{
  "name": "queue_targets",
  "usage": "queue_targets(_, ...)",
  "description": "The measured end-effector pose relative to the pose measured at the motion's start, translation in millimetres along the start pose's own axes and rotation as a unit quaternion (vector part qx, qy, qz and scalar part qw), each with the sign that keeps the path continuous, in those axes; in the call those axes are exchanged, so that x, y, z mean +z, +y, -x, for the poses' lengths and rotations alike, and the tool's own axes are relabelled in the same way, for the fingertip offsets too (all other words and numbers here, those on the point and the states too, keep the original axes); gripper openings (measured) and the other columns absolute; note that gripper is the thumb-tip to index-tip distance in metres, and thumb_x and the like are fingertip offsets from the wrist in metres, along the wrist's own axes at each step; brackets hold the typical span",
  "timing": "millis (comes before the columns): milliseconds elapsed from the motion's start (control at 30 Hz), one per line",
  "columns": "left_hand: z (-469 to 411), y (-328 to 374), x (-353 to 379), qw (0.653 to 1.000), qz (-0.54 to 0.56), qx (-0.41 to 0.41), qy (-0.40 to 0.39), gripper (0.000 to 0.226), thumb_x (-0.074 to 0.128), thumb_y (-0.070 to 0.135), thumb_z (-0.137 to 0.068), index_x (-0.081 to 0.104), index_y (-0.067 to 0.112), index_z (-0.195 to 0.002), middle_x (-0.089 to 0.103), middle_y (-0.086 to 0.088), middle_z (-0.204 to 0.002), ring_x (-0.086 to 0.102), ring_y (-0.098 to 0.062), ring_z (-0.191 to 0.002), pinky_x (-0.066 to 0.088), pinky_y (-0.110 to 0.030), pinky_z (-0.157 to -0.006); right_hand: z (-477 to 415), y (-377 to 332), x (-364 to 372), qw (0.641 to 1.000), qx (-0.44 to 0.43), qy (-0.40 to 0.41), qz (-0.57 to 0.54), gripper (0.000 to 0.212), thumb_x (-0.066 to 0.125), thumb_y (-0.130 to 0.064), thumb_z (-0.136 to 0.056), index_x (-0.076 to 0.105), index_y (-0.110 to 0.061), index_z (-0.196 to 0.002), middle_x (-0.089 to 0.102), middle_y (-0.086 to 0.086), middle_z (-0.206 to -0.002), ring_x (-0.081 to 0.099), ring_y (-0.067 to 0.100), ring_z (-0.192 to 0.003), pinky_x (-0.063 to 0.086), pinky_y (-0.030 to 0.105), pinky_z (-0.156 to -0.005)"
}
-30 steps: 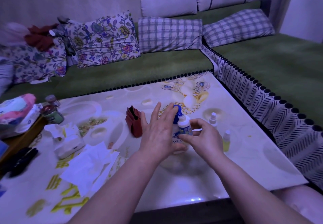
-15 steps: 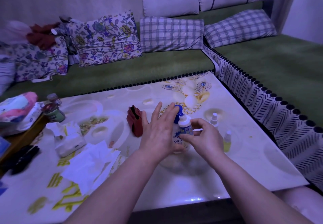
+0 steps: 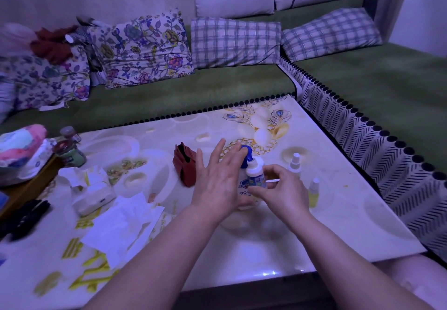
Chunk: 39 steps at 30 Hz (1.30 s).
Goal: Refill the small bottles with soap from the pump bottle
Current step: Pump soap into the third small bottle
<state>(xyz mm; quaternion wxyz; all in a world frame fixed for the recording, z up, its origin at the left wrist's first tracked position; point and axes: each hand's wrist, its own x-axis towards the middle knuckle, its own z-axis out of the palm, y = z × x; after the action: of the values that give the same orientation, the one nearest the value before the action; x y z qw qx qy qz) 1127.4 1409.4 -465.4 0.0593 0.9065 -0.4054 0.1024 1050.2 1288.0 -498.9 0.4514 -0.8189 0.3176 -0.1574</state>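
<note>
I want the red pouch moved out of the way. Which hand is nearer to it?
Left. The left hand sits just right of the red pouch, fingers on the pump bottle; the right hand is farther right, holding a small bottle.

Glossy patterned table (image 3: 338, 213) bears a pump bottle (image 3: 243, 188); red wallet (image 3: 185, 168) and tissues (image 3: 121, 222) to its left, small bottles (image 3: 314, 192) to its right.

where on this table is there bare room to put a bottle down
Bare: the near strip of table, right of the tissues; and the stretch from the yellow bottle to the right edge. Crowded: the left end, with tissue pack and jars.
</note>
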Motion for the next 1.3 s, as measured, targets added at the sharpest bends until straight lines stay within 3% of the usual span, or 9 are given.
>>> queue_targets(1033, -0.9, 1.7, -8.4, 1.0, 0.001, -0.006, -0.007, 0.112, 0.075, 0.063, -0.059, 0.013, 0.031, -0.146, 0.006, 0.018, -0.157, -0.01, -0.016, -0.146, -0.004, -0.057, -0.112, -1.9, -3.7, -0.2, 1.0, -0.009, 0.009, -0.003, 0.034, 0.079, -0.036, -0.062, 0.064, -0.035, -0.092, 0.069, -0.023, -0.083, 0.065, -0.004, -0.079, 0.052, 0.031, -0.078)
queue_targets(1300, 3.3, 0.3, 0.5, 1.0, -0.009, 0.005, -0.014, 0.113, 0.074, 0.064, -0.061, 0.009, 0.03, -0.147, 0.005, 0.015, -0.158, -0.005, -0.017, -0.147, 0.001, -0.058, -0.114, 1.9, 3.6, 1.7, 1.0, -0.004, 0.0, 0.0, 0.034, 0.08, -0.035, -0.065, 0.064, -0.034, -0.094, 0.069, -0.024, -0.086, 0.065, -0.005, -0.079, 0.048, 0.026, -0.073)
